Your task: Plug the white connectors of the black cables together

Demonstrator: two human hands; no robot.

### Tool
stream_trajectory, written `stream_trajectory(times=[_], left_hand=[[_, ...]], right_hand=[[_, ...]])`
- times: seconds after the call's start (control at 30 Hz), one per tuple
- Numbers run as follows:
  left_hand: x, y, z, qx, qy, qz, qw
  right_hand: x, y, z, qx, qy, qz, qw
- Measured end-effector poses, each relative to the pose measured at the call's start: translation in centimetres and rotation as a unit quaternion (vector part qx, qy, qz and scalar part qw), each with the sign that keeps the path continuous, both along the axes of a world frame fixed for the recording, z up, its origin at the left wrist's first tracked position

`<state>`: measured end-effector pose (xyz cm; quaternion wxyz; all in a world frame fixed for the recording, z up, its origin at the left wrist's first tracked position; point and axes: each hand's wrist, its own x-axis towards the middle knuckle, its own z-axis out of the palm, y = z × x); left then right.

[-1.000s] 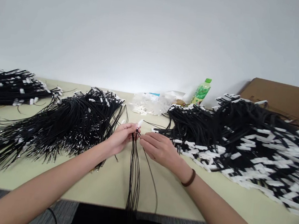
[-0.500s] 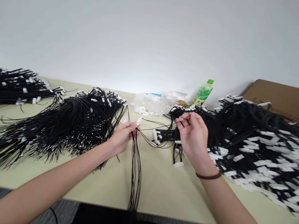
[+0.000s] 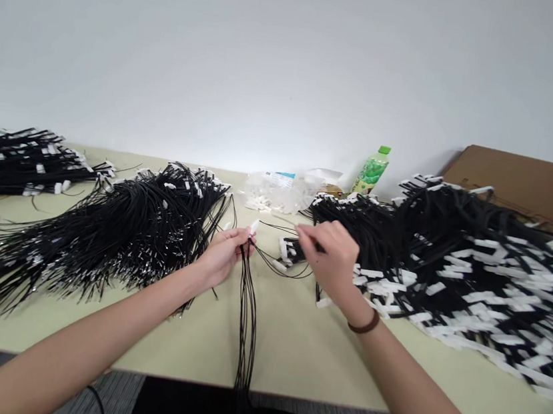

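My left hand (image 3: 226,253) pinches a small white connector (image 3: 254,226) above the middle of the table. Thin black wires (image 3: 246,311) hang from it over the table's front edge. A few more wires loop from it to the right, beneath my right hand (image 3: 330,254). That hand is closed, its thumb and forefinger pinched where a thin black wire (image 3: 277,226) reaches the fingertips. The wire's end is hidden by the fingers. Black cables with white connectors (image 3: 287,249) lie just behind and below the right hand.
A heap of black wires with bare tips (image 3: 127,229) lies left, another bundle (image 3: 20,162) farther left. A big pile of cables with white connectors (image 3: 492,294) covers the right. Behind stand a clear bag of white parts (image 3: 270,195), a green bottle (image 3: 371,172) and cardboard (image 3: 520,190).
My right hand has moved left and slightly down, toward the left hand, and turned so its back shows. The left hand has stayed nearly in place with the connector.
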<state>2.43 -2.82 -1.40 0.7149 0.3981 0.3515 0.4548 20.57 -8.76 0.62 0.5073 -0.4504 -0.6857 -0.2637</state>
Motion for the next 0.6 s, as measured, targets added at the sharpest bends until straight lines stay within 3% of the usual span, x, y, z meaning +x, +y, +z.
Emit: stream_trajectory(times=[0.13, 0.6], left_hand=[[0.0, 0.0, 0.0, -0.001, -0.008, -0.006, 1.0], [0.1, -0.4, 0.5, -0.002, -0.013, -0.037, 0.999]], right_hand=[[-1.0, 0.0, -0.9, 0.002, -0.094, -0.024, 0.995], [-0.8, 0.1, -1.6, -0.04, -0.093, -0.027, 0.994]])
